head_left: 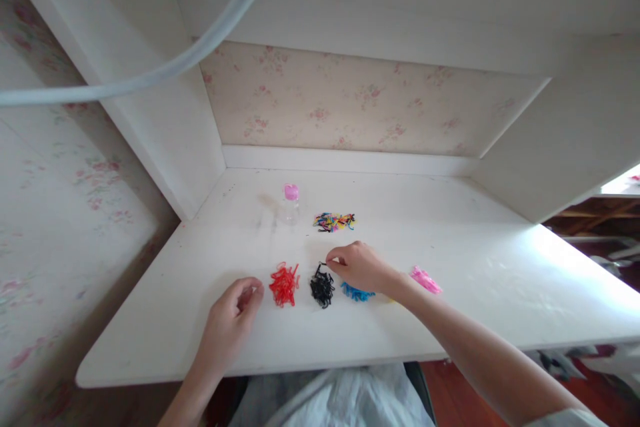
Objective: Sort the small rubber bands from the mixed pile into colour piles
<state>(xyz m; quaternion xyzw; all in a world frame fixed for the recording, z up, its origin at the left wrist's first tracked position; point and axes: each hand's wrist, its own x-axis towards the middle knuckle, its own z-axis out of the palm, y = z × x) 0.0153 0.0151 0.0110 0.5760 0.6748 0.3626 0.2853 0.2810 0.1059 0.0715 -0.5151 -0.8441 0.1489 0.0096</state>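
My right hand (356,265) is pinched at the top of a pile of small black rubber bands (321,288); a black band shows at the fingertips. Loosely curled, my left hand (239,303) rests on the desk left of a red rubber band pile (285,285), apart from it, with nothing visible in it. Blue rubber bands (357,292) lie partly under my right hand. Pink rubber bands (425,279) are to the right of my right wrist, and a bit of yellow peeks out beneath the forearm. Farther back sits a mixed-colour rubber band pile (334,221).
A small clear bottle with a pink cap (291,203) stands behind the red pile. The white desk (175,320) has side panels and a low back ledge (350,161). A pale cable (210,50) crosses the upper view, and a shelf overhangs the desk.
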